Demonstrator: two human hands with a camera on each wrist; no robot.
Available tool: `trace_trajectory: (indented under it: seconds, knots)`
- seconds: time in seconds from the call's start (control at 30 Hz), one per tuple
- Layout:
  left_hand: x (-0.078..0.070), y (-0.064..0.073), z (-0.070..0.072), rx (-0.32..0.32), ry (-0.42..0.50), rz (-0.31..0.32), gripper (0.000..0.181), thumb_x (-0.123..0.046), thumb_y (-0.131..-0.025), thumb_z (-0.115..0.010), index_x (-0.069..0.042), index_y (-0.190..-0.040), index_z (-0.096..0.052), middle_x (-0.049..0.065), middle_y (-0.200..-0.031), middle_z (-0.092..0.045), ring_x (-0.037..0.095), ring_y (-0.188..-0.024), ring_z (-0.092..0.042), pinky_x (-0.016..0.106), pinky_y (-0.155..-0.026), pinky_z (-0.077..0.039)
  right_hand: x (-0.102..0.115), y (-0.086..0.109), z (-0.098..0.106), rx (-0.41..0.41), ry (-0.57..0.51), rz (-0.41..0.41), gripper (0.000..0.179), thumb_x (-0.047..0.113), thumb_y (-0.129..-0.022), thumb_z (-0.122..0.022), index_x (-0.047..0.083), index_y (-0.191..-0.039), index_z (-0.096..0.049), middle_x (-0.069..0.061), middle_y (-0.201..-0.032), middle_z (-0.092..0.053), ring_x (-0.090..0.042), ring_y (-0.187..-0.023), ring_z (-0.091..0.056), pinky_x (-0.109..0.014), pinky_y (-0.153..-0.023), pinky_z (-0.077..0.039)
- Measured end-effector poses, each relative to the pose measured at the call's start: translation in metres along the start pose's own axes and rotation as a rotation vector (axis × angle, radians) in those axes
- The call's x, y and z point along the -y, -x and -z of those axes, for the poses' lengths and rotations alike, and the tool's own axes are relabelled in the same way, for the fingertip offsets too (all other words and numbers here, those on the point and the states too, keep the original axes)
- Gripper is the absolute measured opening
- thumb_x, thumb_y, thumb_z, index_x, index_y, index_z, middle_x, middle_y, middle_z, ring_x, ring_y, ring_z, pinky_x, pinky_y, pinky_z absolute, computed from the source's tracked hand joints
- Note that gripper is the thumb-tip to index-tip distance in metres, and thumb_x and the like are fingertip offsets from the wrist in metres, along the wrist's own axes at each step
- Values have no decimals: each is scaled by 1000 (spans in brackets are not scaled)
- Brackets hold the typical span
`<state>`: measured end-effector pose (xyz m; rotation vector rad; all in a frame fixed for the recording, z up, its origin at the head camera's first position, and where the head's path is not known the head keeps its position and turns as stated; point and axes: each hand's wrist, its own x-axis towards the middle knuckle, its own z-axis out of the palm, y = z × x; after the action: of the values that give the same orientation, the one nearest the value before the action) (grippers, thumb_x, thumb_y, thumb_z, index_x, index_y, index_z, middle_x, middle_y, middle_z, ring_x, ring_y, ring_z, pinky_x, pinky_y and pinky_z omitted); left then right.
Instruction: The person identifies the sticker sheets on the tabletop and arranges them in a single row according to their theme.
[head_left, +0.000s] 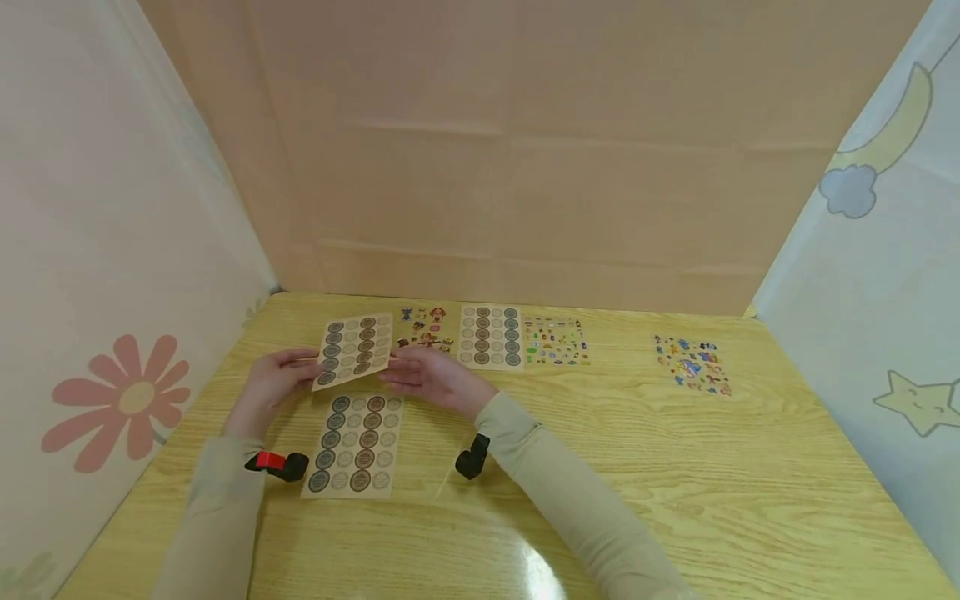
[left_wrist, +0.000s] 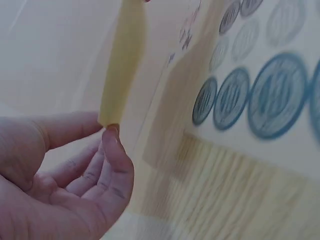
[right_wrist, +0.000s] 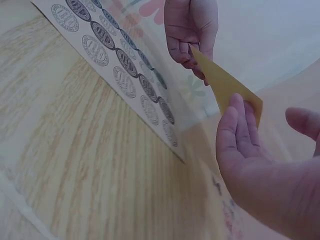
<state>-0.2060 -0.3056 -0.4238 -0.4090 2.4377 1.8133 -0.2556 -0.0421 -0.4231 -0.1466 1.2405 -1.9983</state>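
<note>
Wooden table [head_left: 637, 467], left fingers [left_wrist: 121, 167] pinching raised sheet [head_left: 352, 350], right fingers [right_wrist: 241, 120] straight against it, part-hidden character stickers [head_left: 425, 327], second sheet [head_left: 356, 446] nearer

On the table [head_left: 750, 483], the lower label sheet [head_left: 353, 450] lies left of frame centre, below the raised sheet [head_left: 354, 350], and the outlying sheet [head_left: 692, 365] lies right of centre.

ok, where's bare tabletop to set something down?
Biggest patch: right of the right sleeve, on the near side of the rightmost sticker sheet. Smaller: between that sheet and the green-flecked sticker sheet; also between that sleeve and the left sleeve, nearer than the flat sheet. Crowded: back left, with left hand, right hand, raised sheet, circle-print back sheet.
</note>
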Motion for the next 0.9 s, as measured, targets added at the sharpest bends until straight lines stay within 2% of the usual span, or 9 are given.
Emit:
trace_trajectory:
  seconds: [0.17, 0.3, 0.53, 0.67, 0.9]
  knots:
    - [-5, 12, -11, 43, 83, -53, 56, -9, -89, -69, 10, -135, -44, 8, -108, -62, 4, -82, -62, 21, -75, -55, 8, 12, -5, -51, 69, 39, 40, 6, -98, -51, -6, -135, -44, -22, -120, -59, -32, -100, -63, -43, -98, -48]
    - [-9, 23, -19, 66, 114, -79, 54, -8, -89, -69, 8, -134, -45, 7, -107, -63, 6, -86, -63, 22, -78, -55, 13, 24, -6, -85, 109, 51, 49, 4, -95, -55, -3, -141, -39, -19, -119, -58, -28, -92, -65, -42, -93, -51]
    - [-15, 40, -29, 65, 106, -143, 50, -9, -89, -69, 7, -132, -47, 10, -107, -62, 7, -87, -62, 24, -81, -55, 18, 49, 1, -28, 191, 67, 48, 1, -94, -54, 0, -140, -40, -21, -117, -62, -27, -92, -67, -47, -94, -49]
    - [-18, 49, -39, 88, 130, -138, 50, -9, -90, -68, 6, -133, -48, 12, -110, -61, 8, -87, -63, 27, -81, -56, 18, 64, 7, -4, 259, 92, 44, -2, -95, -52, -1, -137, -43, -22, -115, -63, -25, -91, -68, -46, -92, -51]
    - [-19, 62, -55, 126, 157, -159, 46, -5, -91, -65, 6, -132, -49, 20, -113, -60, 13, -88, -65, 29, -80, -57, 14, 88, 17, -44, 315, 101, 47, -6, -94, -52, -5, -138, -37, -20, -113, -61, -23, -91, -66, -39, -84, -56]
